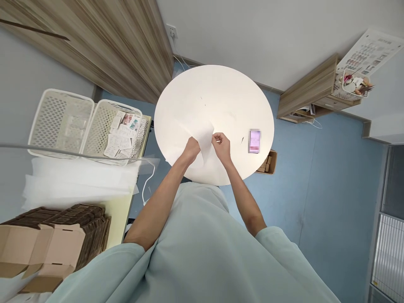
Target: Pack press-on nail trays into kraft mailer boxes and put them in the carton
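A thin white sheet (pixel 205 136) stands partly raised and bent over the round white table (pixel 221 92). Its pale edges blend into the tabletop, so its full outline is hard to make out. My left hand (pixel 192 150) is closed on the sheet's left side, fingers curled under and mostly hidden. On the other side, my right hand (pixel 222 147) pinches the sheet's right edge between thumb and fingertips. A phone (pixel 254 141) with a blurred pink screen lies on the table, to the right of my right hand.
On the left side table (pixel 118 214) are two white plastic baskets (pixel 58 99), one holding cards and papers (pixel 121 134), plus white sheets (pixel 78 181) and stacked flat cardboard boxes (pixel 63 244). An open carton (pixel 272 163) sits on the floor beyond the table's right edge.
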Tool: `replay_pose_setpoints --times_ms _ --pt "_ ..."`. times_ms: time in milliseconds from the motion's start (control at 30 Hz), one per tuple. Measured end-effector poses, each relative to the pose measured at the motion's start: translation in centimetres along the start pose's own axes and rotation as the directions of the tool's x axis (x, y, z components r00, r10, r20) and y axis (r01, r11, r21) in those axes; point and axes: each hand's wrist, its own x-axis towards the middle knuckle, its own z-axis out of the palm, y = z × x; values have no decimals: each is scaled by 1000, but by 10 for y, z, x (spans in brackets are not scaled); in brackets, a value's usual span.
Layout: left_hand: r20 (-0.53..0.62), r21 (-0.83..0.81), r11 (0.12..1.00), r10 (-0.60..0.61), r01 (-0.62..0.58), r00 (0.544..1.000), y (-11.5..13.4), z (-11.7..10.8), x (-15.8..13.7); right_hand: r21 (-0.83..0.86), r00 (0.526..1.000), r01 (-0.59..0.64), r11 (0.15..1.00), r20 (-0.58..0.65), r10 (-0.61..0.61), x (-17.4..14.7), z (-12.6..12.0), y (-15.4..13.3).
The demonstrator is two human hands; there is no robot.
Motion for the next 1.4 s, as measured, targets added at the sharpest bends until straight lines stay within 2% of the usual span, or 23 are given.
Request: replay_pose_setpoints --times_ms 133,233,300,400,533,633,767,833,967,1033,1133,1200,1267,1333,1400 --pt "1 57 998 -12 12 1000 -2 -12 5 -27 1000 1 1000 25 0 0 1 0" --pt "3 64 996 -56 55 998 -2 -22 14 9 1000 -1 1000 -16 1 8 -4 5" --pt "-3 40 997 -62 62 998 0 -31 23 53 997 -4 999 -75 8 16 -13 11" --pt "-74 56 997 -47 51 996 5 -44 38 113 989 -22 993 -145 39 30 -32 22" --pt "-143 153 988 -6 28 990 14 -58 61 223 986 -88 971 -122 118 43 -55 33" --pt "-137 210 977 10 20 991 18 -60 78 275 980 -122 954 -117 159 50 -61 37" --pt "-130 276 961 36 1 991 16 -55 97 313 962 -172 934 -150 227 56 -58 40" --pt "-136 290 957 38 3 990 12 -50 105 322 959 -216 922 -109 263 58 -54 42" --pt "-153 276 961 39 4 987 6 -46 120 282 961 -278 918 72 268 59 -50 46" --pt "-164 257 966 31 12 986 4 -47 128 265 955 -297 917 82 286 62 -51 49" --pt "-89 181 981 -47 63 995 0 -46 134 262 948 -313 913 27 317 74 -53 54" --pt "57 115 985 -135 128 989 -9 -44 133 258 946 -314 914 0 325 87 -54 58" --pt "195 77 975 -221 210 956 -22 -41 128 242 944 -317 917 -11 330 102 -54 61" --pt "224 67 956 -293 285 929 -37 -38 120 224 943 -321 920 -14 332 116 -55 65" --pt "165 70 938 -347 340 923 -52 -38 114 214 940 -330 919 -18 342 129 -57 70"
